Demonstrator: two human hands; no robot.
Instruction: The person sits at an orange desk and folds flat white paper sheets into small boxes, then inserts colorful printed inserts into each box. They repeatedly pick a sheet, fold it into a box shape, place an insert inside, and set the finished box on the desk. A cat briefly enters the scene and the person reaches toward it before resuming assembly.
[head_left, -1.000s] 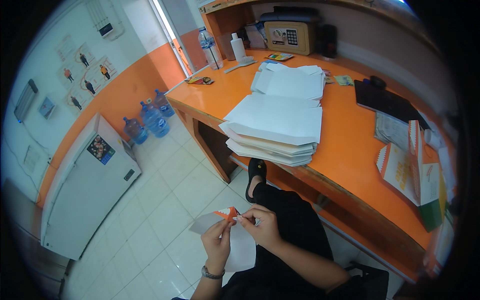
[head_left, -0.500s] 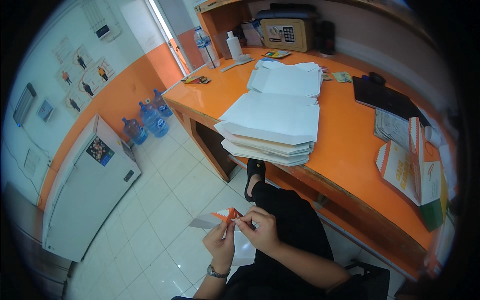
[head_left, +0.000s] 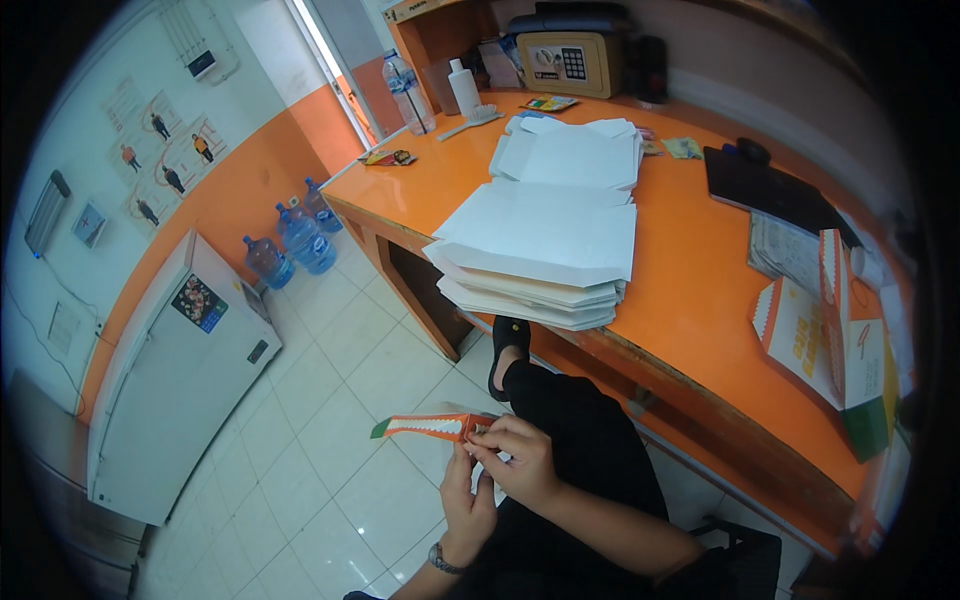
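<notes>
Above my lap is a partly folded cardboard box [head_left: 425, 426], orange and white with a zigzag edge and a green end. My left hand [head_left: 468, 508] pinches it from below at its orange corner. Fingers of my right hand [head_left: 515, 458] close on the same corner from the right. The rest of the box is largely hidden behind my hands. On the orange desk ahead lies a tall stack of flat white box blanks [head_left: 545, 235], spread in two overlapping piles. At the desk's right end stands a partly folded box [head_left: 815, 345] in white, orange and green.
On the desk [head_left: 690, 300] are a water bottle [head_left: 405, 95], a white bottle [head_left: 464, 88], a brush [head_left: 472, 122], a safe [head_left: 570, 64] and a black laptop [head_left: 775, 190]. Left stand a chest freezer [head_left: 190, 380] and blue water jugs [head_left: 305, 243]. The desk's front edge is beside my leg.
The box in my hands has turned, so its long zigzag orange side and green end now show toward the left. My left hand has shifted slightly right and down.
</notes>
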